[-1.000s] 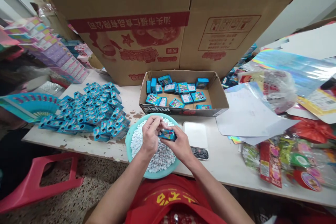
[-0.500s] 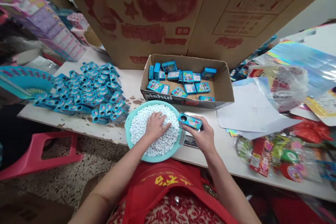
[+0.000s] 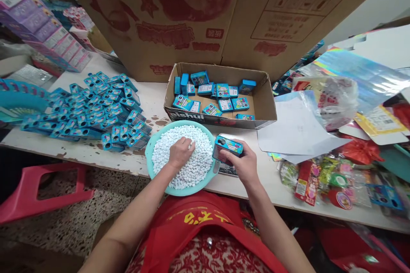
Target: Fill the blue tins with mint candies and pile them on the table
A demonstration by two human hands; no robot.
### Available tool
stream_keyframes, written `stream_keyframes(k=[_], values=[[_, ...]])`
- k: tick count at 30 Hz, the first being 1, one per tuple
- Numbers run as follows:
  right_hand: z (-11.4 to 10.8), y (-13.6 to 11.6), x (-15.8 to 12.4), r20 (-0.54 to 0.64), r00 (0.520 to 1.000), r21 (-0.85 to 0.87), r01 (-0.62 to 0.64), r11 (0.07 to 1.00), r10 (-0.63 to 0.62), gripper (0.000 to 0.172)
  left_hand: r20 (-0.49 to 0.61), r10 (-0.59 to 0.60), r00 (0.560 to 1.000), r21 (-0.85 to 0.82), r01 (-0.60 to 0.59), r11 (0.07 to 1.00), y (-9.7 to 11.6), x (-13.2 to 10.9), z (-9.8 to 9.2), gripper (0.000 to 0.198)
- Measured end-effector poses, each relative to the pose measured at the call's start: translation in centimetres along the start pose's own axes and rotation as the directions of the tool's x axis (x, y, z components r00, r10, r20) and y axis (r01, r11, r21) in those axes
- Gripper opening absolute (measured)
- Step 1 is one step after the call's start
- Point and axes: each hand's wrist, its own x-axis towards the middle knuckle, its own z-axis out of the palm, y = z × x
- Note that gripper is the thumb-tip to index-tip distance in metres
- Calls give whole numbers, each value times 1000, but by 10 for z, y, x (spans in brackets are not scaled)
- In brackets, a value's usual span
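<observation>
A teal bowl (image 3: 150,166) heaped with small white candies (image 3: 198,166) sits at the table's near edge. My left hand (image 3: 181,152) is sunk into the candies with its fingers curled closed round some of them. My right hand (image 3: 240,164) grips a small blue candy box (image 3: 228,146) just right of the bowl, its open end turned toward the bowl. A small white scale (image 3: 228,169) lies partly hidden under that hand.
A shallow cardboard tray (image 3: 267,108) behind the bowl holds several filled blue boxes. A heap of blue boxes (image 3: 96,108) lies to the left. Large cartons (image 3: 224,13) stand behind. Papers (image 3: 297,130) and wrapped snacks (image 3: 323,179) crowd the right. A red stool (image 3: 38,190) stands lower left.
My hands parted: the left dropped from the box into the candies and has now closed on some. The right carried the box to the bowl's right side. The view shifted slightly.
</observation>
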Motion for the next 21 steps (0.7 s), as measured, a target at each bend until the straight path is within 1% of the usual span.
stream_keyframes(k=[1,2,3,4,5,6,7,8,9,10,12,15,18,21], values=[[3,2,-1,10,1000,-22,13,1000,-12,44,-32,-79,996,-109,75,991,1,2,-2,16],[6,3,-3,25,999,-49,36,998,-35,43,-45,-174,984,-227,160,961,3,4,-5,16],[9,5,-4,46,997,-76,65,995,-62,42,-35,-281,959,-353,251,901,6,6,-10,19],[13,6,-6,73,993,-99,95,991,-88,41,-1,-385,923,-484,336,808,11,9,-15,22],[18,7,-8,102,989,-119,122,985,-110,40,55,-473,879,-608,405,683,17,12,-22,25],[23,7,-10,128,983,-136,151,979,-133,39,122,-533,837,-714,447,539,25,15,-30,27],[28,7,-11,150,976,-152,183,971,-160,38,187,-564,804,-796,461,393,33,18,-38,28],[34,6,-13,170,967,-167,217,962,-189,37,235,-573,785,-853,449,265,42,21,-45,28],[40,5,-15,188,958,-179,251,951,-218,36,262,-568,780,-891,422,168,50,23,-52,28],[46,4,-17,209,947,-189,282,940,-242,35,276,-552,787,-914,392,102,57,25,-58,28],[56,0,-19,257,927,-204,327,923,-272,32,272,-525,807,-942,334,25,66,27,-65,25],[66,-3,-19,298,911,-228,359,905,-286,28,233,-514,825,-964,267,-9,67,27,-66,20],[69,-4,-17,285,909,-257,379,889,-305,28,201,-550,811,-973,229,-18,63,26,-63,19],[70,-6,-15,283,902,-281,402,872,-325,27,192,-576,795,-975,223,-16,62,27,-62,20]])
